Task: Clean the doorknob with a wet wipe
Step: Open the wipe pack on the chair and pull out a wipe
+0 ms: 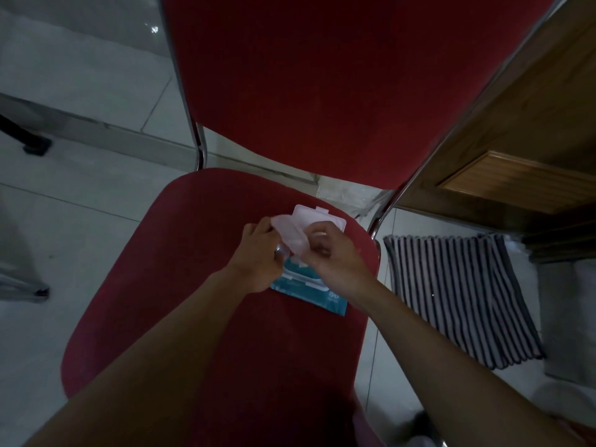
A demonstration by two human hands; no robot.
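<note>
A teal pack of wet wipes (314,293) lies on the red seat of a chair (180,269), its white plastic lid (314,217) flipped open toward the backrest. A pale wet wipe (290,235) is stretched above the pack's opening. My left hand (258,256) pinches the wipe's left end and rests against the pack. My right hand (332,256) grips the wipe's right part just in front of the lid. No doorknob is in view.
The chair's red backrest (338,85) rises behind the pack, framed by chrome tubes (193,124). A wooden door (522,150) stands at the right. A striped mat (461,295) lies on the pale tiled floor (64,221) beside the chair.
</note>
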